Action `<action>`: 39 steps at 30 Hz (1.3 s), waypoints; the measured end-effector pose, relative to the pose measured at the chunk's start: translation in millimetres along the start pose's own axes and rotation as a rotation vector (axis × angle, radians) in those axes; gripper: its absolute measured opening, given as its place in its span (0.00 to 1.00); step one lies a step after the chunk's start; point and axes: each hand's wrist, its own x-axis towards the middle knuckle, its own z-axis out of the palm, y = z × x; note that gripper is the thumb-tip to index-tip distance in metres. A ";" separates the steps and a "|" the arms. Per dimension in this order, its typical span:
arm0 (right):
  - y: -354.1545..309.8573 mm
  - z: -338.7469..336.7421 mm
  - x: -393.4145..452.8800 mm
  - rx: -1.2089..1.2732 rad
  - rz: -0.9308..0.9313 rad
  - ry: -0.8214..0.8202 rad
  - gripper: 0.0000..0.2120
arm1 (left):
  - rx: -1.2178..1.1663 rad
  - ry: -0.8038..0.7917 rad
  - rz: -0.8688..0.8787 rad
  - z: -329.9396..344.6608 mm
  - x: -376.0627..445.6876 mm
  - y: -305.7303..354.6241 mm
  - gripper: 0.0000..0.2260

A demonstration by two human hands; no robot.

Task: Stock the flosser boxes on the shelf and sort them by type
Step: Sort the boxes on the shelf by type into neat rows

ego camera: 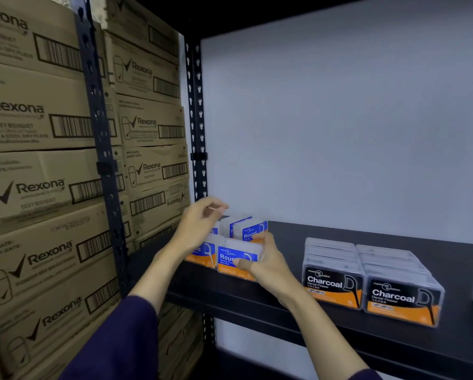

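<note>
blue "round" flosser boxes (236,259) cluster at the shelf's (284,300) far-left end. the right hand (268,260), nearer, grips the front box, thumb on its label, long axis left-right. the left hand (199,223), fingers loosely curled, hovers above the back row. about five blue show; charcoal boxes (372,283) form two rows, roughly eight.

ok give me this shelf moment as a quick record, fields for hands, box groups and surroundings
left hand: raised over the rear blue boxes, fingers loosely curled, holding nothing visible
right hand: grips the front blue box
black boxes: two rows, apart to the right
shelf: dark board
cartons: stacked on the left
sorting: blue and black kept separate
</note>
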 end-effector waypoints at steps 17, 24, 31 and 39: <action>-3.5 1.4 -4.2 -0.022 -0.003 0.066 0.67 | 0.277 -0.913 -0.339 41.0 61.3 7.3 0.14; 1.0 1.2 0.2 -0.059 0.046 0.074 0.65 | 0.120 -0.831 -0.309 26.3 60.6 14.9 0.11; 8.2 0.8 3.2 -0.047 0.061 0.099 0.40 | 0.538 -0.500 -0.339 -18.6 55.3 -32.4 0.10; 3.4 -1.7 1.2 -0.047 0.038 0.082 0.45 | 0.472 -0.579 -0.357 -29.2 51.3 -46.8 0.11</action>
